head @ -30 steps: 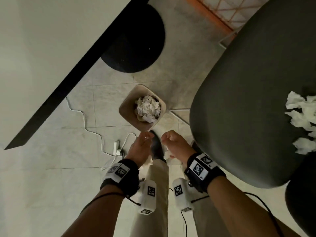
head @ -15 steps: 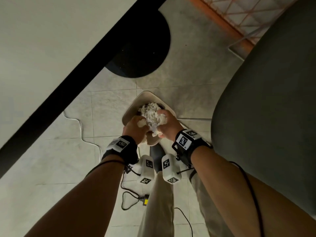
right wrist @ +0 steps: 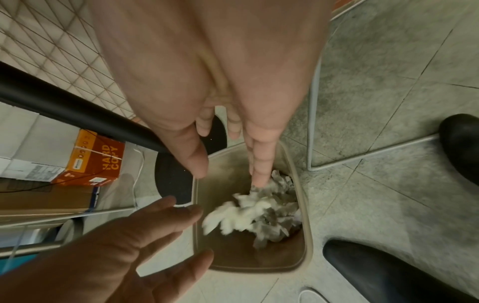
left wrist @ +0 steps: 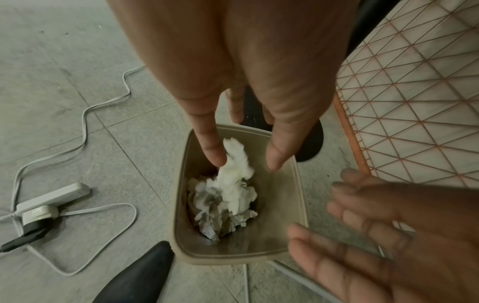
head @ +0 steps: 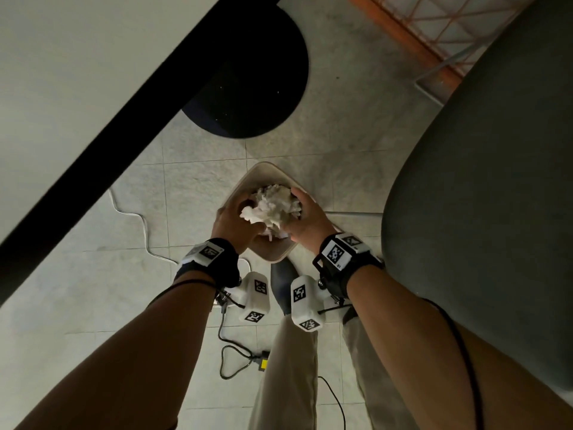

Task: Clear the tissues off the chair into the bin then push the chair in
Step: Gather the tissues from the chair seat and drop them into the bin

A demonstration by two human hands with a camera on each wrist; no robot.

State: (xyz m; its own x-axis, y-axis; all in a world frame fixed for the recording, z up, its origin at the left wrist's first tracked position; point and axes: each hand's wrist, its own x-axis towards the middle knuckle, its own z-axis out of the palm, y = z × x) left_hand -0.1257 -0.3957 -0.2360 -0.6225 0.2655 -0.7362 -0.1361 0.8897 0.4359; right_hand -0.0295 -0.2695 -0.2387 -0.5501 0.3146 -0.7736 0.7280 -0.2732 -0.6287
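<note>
Both hands over the bin point(head: 270, 259), which stands on the floor beside the chair point(head: 483, 212). A second ago they hung short of the bin with fists closed; now the left hand point(head: 234, 223) and right hand point(head: 305, 218) have their fingers point(left wrist: 211, 147) spread apart, nothing gripped. The tissues point(left wrist: 234, 174) are dropping loose onto the pile inside the bin. This load is delivered. Chair seat out of view here, so more tissues may remain; the push-in not yet done.
</note>
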